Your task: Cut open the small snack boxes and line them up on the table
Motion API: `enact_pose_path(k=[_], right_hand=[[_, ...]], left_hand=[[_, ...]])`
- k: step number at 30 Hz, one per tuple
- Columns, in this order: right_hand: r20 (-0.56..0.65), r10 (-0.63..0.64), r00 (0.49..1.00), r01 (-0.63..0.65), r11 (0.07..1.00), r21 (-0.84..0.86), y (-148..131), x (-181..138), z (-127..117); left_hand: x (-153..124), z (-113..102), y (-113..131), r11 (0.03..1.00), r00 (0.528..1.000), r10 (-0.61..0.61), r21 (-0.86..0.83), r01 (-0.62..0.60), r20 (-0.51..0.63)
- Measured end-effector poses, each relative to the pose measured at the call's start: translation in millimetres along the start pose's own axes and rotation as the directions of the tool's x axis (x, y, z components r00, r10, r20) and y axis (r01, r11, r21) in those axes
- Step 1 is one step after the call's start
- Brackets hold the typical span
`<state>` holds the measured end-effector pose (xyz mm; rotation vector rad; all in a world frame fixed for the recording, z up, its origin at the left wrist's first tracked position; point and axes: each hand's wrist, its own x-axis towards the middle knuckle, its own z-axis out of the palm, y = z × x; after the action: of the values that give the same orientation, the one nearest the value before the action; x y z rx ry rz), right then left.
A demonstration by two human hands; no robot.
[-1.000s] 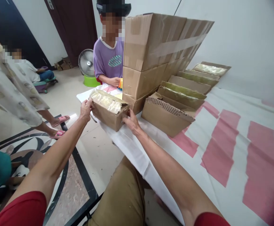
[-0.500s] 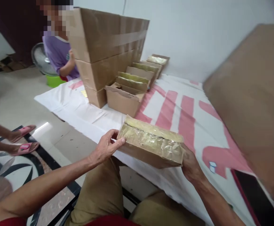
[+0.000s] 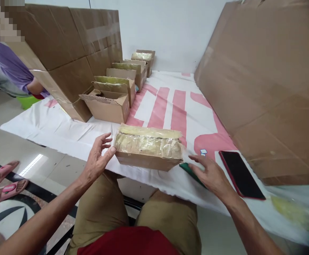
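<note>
A small cardboard box [image 3: 149, 160] with shiny yellowish tape across its top sits at the near edge of the cloth-covered table. At its left end is my left hand [image 3: 99, 156], fingers apart, with the thumb close to or touching the box corner. My right hand [image 3: 209, 173] is off the box's right end, its fingers spread and nothing in them. Beneath and beside that hand lies a green flat item [image 3: 188, 169], partly hidden by the box and the hand.
Several open small boxes [image 3: 106, 109] stand in a row beside stacked large cartons [image 3: 61, 39] on the left. A phone [image 3: 240, 173] lies right of my hand, near a big carton [image 3: 271, 88]. Someone in a purple sleeve [image 3: 8, 67] and another person's sandalled feet [image 3: 8, 186] are at left.
My right hand has let go of the box and moved right, away from it. My left hand's fingers have opened off the box. The view has turned right, showing the phone and green item.
</note>
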<state>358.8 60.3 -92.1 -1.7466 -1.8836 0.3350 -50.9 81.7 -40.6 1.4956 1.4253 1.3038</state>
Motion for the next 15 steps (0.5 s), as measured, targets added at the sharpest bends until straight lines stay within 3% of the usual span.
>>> enact_pose_path(k=[3,6,11,15], right_hand=[[0.086,-0.049,0.995,0.071,0.956,-0.286,12,-20,3],[0.100,-0.054,0.994,0.087,0.925,-0.371,13,-30,11],[-0.002,-0.064,0.998,0.062,0.979,-0.194,13,-35,5],[-0.105,0.163,0.981,-0.160,0.987,0.032,7,-34,-30]], left_hand=[[15,11,5,0.991,0.992,0.129,-0.027,-0.129,-0.001],[28,27,9,0.973,0.973,0.228,-0.032,-0.228,-0.021],[36,45,0,0.966,0.967,0.253,-0.050,-0.254,-0.024],[35,49,-9,0.977,0.980,0.198,-0.083,-0.197,0.005]])
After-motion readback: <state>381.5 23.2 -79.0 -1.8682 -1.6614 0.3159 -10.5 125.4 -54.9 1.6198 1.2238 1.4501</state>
